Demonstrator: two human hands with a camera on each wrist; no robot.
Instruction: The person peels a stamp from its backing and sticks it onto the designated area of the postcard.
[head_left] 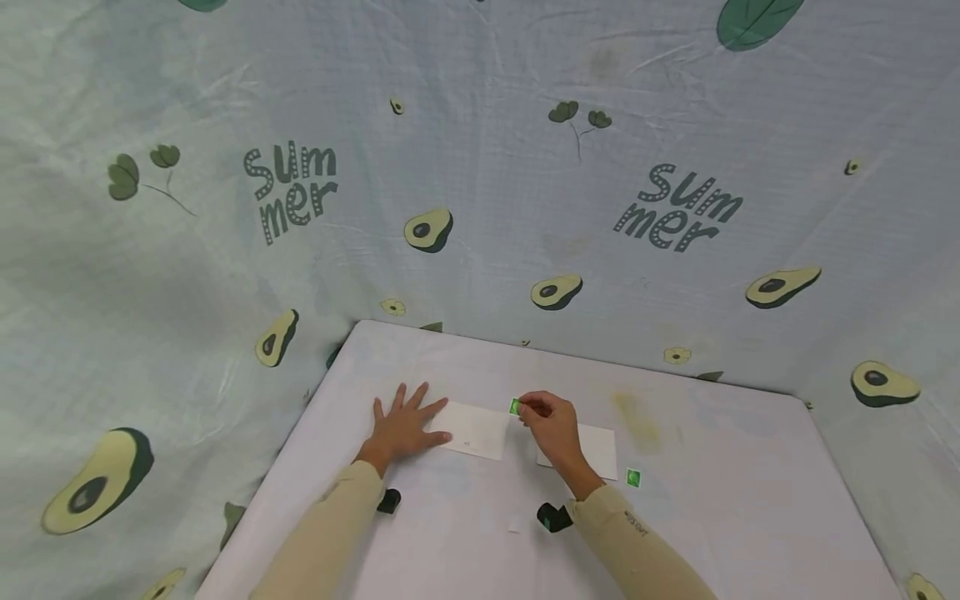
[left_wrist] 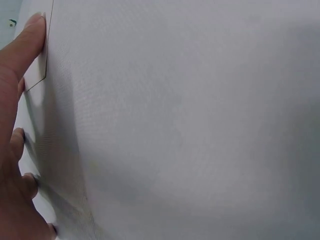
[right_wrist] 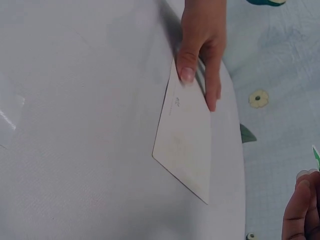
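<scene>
My left hand (head_left: pixel 403 432) lies on the table with fingers spread, its thumb and forefinger pressing the left end of a white card (head_left: pixel 476 431). In the right wrist view, that card (right_wrist: pixel 185 140) bears small faint markings near the thumb. Thumb and fingers of my right hand (head_left: pixel 553 427) pinch a small green stamp-like sticker (head_left: pixel 514 407) with a white border, held just beyond the card's right end. A second white card (head_left: pixel 598 450) lies partly hidden under the right hand and wrist. Another green stamp-like sticker (head_left: pixel 633 477) sits to its right.
The white-covered table (head_left: pixel 735 500) meets a printed cloth (head_left: pixel 480 167) at its back and sides. A small pale scrap (head_left: pixel 513 527) lies nearer me, between the forearms. A yellowish stain (head_left: pixel 637 419) marks the cover at right.
</scene>
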